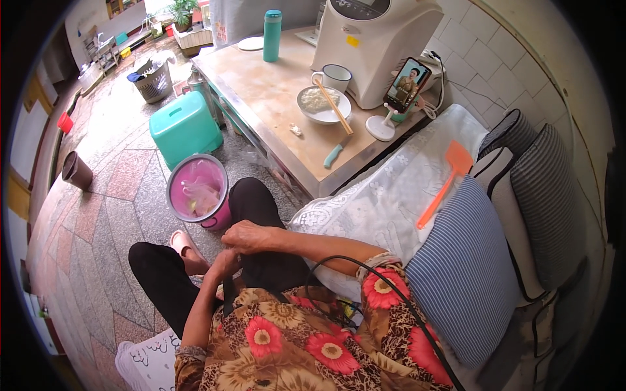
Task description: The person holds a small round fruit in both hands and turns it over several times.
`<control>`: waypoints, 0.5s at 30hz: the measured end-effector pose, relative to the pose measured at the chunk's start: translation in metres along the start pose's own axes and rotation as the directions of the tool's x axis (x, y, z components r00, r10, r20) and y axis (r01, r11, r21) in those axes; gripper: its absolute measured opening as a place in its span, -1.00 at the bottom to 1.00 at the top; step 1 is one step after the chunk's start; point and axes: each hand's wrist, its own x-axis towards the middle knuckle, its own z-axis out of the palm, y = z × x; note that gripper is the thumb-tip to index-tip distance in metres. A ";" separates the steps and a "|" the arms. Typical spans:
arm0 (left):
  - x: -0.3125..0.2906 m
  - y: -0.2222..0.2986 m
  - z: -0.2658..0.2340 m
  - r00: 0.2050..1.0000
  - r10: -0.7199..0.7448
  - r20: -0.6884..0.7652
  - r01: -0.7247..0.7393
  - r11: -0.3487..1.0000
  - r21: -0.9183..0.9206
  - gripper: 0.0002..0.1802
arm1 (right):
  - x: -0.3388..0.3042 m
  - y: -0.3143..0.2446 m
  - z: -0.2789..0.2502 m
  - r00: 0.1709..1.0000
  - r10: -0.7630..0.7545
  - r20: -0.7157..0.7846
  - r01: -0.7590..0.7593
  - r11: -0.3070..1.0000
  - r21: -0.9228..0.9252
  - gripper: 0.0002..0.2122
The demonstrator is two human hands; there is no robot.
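Note:
My right hand (246,236) is closed above my left hand (225,263), and the two nearly touch in front of my knees. The fingers of my left hand are curled too. Anything they hold is hidden or too small to make out. Just beyond them stands a pink bucket (220,220) with a grey rim, lined with a clear plastic bag (199,195) that has some scraps in it.
On the table (261,98) are a bowl of pale food (318,101) with chopsticks (334,107) across it, a knife (337,151), an enamel mug (336,75), a teal flask (272,36) and a propped phone (409,85). A turquoise stool (186,129) stands left; an orange fly swatter (450,173) lies right.

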 end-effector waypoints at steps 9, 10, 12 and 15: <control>0.005 -0.023 0.026 0.997 0.082 0.009 -0.082 0.996 -0.034 -0.81 | -0.002 -0.006 -0.002 0.998 0.032 0.045 -0.030 0.998 -0.053 -0.89; 0.006 -0.023 0.029 0.993 0.116 -0.002 -0.116 0.990 -0.080 -0.79 | -0.002 -0.006 -0.002 0.998 0.033 0.055 -0.029 0.998 -0.060 -0.89; 0.010 -0.023 0.036 0.988 0.156 -0.013 -0.156 0.976 -0.148 -0.76 | -0.005 -0.005 -0.002 0.997 0.039 0.069 -0.034 0.996 -0.079 -0.89; 0.013 -0.015 0.034 0.988 0.153 -0.006 -0.152 0.969 -0.195 -0.74 | -0.007 -0.002 0.000 0.995 0.047 0.083 -0.038 0.994 -0.103 -0.89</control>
